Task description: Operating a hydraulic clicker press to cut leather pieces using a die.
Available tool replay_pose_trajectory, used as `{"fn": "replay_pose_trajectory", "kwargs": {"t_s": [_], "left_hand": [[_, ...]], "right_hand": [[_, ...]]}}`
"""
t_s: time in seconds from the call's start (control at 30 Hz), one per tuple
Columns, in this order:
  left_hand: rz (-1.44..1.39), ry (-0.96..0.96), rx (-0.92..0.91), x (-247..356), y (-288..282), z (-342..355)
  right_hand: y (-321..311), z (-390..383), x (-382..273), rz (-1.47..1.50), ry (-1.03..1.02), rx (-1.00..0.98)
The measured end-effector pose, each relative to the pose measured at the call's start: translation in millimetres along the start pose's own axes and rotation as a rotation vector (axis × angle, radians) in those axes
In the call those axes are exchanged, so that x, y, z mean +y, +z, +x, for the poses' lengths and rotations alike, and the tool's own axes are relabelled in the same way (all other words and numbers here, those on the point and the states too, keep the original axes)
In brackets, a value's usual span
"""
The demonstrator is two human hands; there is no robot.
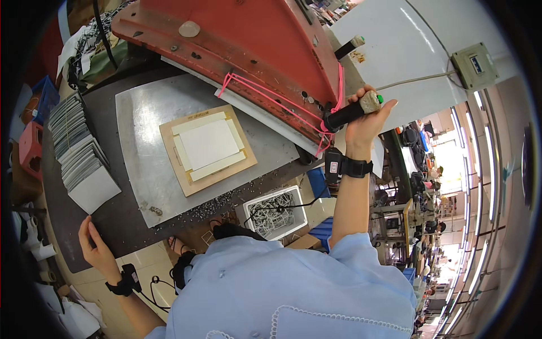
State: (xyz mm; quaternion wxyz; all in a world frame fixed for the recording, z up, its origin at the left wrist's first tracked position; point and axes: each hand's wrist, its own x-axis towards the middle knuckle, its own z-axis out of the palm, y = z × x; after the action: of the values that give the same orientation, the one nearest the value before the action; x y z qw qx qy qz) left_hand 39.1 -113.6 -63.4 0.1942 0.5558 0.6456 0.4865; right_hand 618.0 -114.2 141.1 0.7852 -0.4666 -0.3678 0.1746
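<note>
My right hand point(364, 120) grips a black lever handle point(344, 117) with a taped end on the red press head point(243, 51), which has pink cord tied along it. My left hand point(97, 248) rests on the dark bench point(73, 231) below a banded stack of pale sheets point(84, 158), its fingers loosely extended and holding nothing. Between my hands, a tan square board point(243, 158) carrying a framed white card point(207, 144) lies on a metal plate point(138, 175).
A white bin point(301, 209) of small frame-like pieces sits below the bench, beside scattered dark bits. A grey switch box point(474, 66) is mounted on a white panel at upper right. Blue crates and a pink stool point(31, 150) are at left; a busy workshop stretches away at right.
</note>
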Motion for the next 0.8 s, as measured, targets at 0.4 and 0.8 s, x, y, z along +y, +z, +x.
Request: {"fn": "replay_pose_trajectory", "kwargs": {"t_s": [0.4, 0.8], "left_hand": [[0.127, 0.114, 0.077, 10.3, 17.5, 0.2], [0.199, 0.177, 0.076, 9.2, 8.7, -0.2]], "right_hand": [[0.5, -12.6, 34.7, -0.393, -0.168, 0.129], [10.3, -27.7, 40.4, -0.459, -0.188, 0.100]]}}
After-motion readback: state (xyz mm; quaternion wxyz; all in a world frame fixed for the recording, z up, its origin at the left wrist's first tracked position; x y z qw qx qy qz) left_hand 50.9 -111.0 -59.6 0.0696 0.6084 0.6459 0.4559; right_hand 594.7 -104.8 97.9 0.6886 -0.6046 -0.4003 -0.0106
